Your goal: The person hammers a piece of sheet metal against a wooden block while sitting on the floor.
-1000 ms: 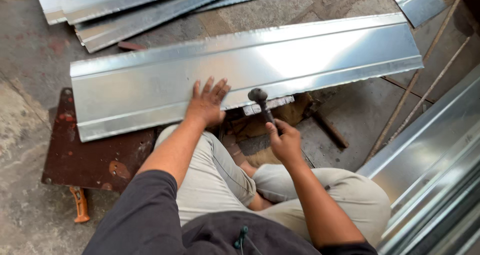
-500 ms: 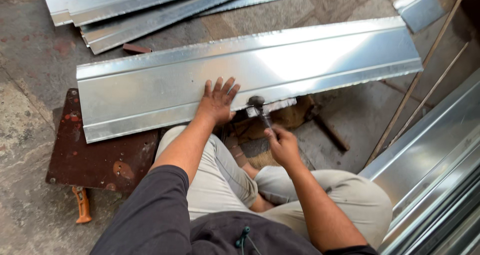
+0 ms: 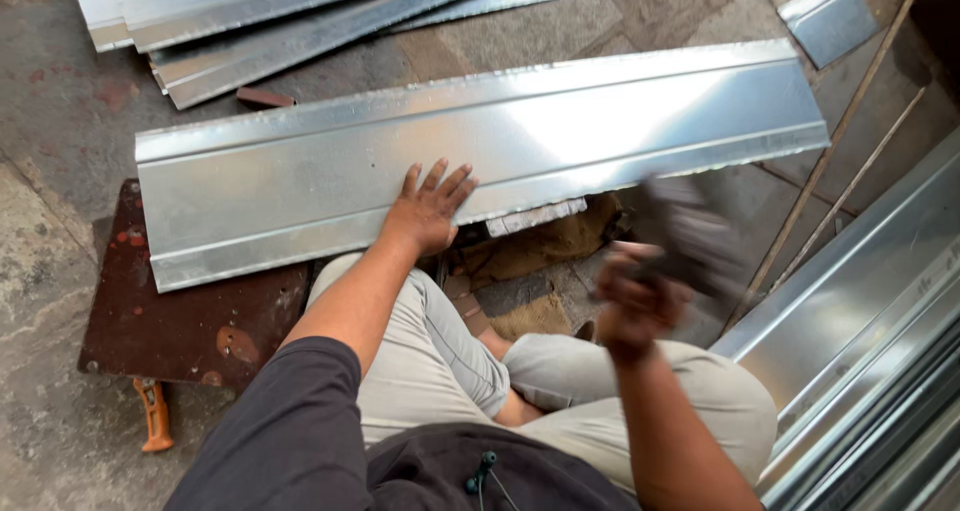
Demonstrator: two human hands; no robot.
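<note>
A long folded galvanised metal sheet point(image 3: 480, 151) lies across the floor in front of me. My left hand point(image 3: 428, 211) presses flat on its near edge, fingers spread. My right hand point(image 3: 632, 296) is raised to the right of the sheet and grips a hammer point(image 3: 690, 236). Hand and hammer are blurred by motion. The hammer head hangs clear of the sheet's near lip. My bent legs in light trousers point(image 3: 440, 361) sit under the sheet's near edge.
A rusty brown steel plate point(image 3: 190, 321) lies under the sheet's left end. An orange-handled tool point(image 3: 155, 416) lies beside it. More metal sheets point(image 3: 250, 21) are stacked at the back, and folded profiles point(image 3: 870, 321) lie at the right. Thin rods point(image 3: 850, 181) cross the floor.
My right hand has swung the hammer up and to the right, away from the sheet's near lip. My left hand stays pressed on the sheet.
</note>
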